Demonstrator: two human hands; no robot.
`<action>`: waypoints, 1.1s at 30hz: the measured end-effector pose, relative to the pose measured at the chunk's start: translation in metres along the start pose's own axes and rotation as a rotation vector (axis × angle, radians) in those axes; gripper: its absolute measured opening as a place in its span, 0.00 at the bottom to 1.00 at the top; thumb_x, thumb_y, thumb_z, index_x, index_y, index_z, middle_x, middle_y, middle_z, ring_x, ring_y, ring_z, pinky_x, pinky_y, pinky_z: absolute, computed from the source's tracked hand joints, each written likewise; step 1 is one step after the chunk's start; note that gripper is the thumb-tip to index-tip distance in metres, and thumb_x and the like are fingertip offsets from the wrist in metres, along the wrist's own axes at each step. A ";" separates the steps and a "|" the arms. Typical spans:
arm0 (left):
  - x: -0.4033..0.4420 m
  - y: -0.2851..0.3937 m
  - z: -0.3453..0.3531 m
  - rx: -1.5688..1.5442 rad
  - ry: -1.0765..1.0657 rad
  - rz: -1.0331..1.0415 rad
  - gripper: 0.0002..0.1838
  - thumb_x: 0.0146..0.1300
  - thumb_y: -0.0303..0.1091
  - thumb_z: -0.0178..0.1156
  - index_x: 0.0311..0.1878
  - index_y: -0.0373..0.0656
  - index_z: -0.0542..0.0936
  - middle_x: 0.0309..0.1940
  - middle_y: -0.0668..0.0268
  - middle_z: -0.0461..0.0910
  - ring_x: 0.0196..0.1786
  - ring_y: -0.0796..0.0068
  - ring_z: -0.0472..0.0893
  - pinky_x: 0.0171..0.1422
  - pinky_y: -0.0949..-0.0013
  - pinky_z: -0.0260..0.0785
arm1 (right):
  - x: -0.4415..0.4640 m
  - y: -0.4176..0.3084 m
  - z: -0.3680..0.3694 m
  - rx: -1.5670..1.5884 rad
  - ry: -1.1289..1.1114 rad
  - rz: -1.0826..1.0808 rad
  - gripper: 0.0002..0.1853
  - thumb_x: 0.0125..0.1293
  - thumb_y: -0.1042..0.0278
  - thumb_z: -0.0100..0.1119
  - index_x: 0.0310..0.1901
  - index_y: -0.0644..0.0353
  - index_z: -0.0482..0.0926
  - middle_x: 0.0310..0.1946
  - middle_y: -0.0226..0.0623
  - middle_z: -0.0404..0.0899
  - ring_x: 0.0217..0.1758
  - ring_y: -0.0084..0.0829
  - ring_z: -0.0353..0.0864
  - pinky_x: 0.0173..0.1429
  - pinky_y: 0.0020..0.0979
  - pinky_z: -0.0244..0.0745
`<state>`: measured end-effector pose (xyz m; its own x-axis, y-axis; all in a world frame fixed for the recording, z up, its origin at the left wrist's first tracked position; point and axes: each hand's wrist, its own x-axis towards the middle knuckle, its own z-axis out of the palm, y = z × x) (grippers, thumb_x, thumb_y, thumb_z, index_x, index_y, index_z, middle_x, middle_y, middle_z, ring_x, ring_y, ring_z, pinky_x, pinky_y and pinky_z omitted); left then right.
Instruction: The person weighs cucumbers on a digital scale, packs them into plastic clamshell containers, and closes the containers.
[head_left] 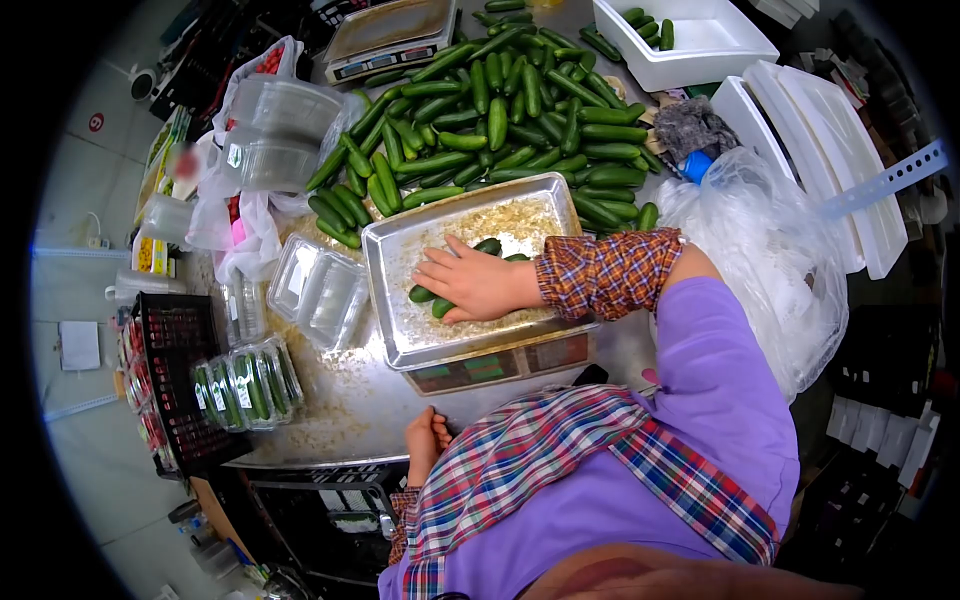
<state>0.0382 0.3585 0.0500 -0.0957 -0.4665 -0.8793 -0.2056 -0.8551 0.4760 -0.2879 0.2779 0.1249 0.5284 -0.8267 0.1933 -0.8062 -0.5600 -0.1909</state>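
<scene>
Covering cucumbers in the metal tray with a wide-spread right hand, directly over their seemingly slanting lengths; holding the left hand curled, farther off, near the tabletop's edge.

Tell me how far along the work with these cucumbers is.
The labeled packs at the left look done, with cucumbers inside. In hand, the right hand lies spread over a few loose cucumbers on the metal tray. The big pile beyond it and the clear containers seem left, so plenty probably remains.
</scene>
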 end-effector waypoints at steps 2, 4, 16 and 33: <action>0.001 -0.003 -0.002 -0.010 0.007 -0.009 0.17 0.65 0.44 0.51 0.25 0.43 0.74 0.12 0.69 0.70 0.11 0.77 0.67 0.15 0.75 0.60 | 0.005 -0.001 0.002 0.012 -0.017 0.023 0.40 0.59 0.43 0.53 0.62 0.69 0.60 0.57 0.50 0.65 0.64 0.48 0.58 0.64 0.55 0.51; 0.001 -0.004 0.000 -0.035 0.018 -0.017 0.17 0.65 0.44 0.51 0.25 0.43 0.74 0.12 0.69 0.70 0.11 0.76 0.68 0.15 0.75 0.60 | 0.007 -0.002 0.002 -0.009 -0.024 0.034 0.39 0.59 0.41 0.52 0.61 0.69 0.62 0.55 0.49 0.66 0.62 0.48 0.60 0.64 0.55 0.52; -0.005 -0.001 0.005 0.033 0.022 0.051 0.16 0.66 0.43 0.50 0.28 0.41 0.74 0.13 0.69 0.71 0.12 0.77 0.70 0.14 0.75 0.59 | -0.013 0.082 -0.067 -0.015 0.016 0.275 0.21 0.56 0.61 0.57 0.50 0.61 0.72 0.47 0.41 0.74 0.55 0.38 0.71 0.59 0.47 0.62; -0.007 -0.009 0.008 0.061 0.021 0.139 0.17 0.68 0.43 0.49 0.29 0.41 0.74 0.14 0.69 0.72 0.12 0.79 0.70 0.14 0.78 0.58 | -0.240 0.255 -0.059 -0.469 -0.125 1.090 0.24 0.64 0.40 0.46 0.56 0.43 0.72 0.54 0.38 0.69 0.58 0.47 0.66 0.57 0.57 0.61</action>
<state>0.0331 0.3710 0.0521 -0.1075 -0.5844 -0.8043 -0.2508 -0.7668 0.5908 -0.6360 0.3366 0.0870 -0.4934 -0.8685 0.0478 -0.8512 0.4934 0.1787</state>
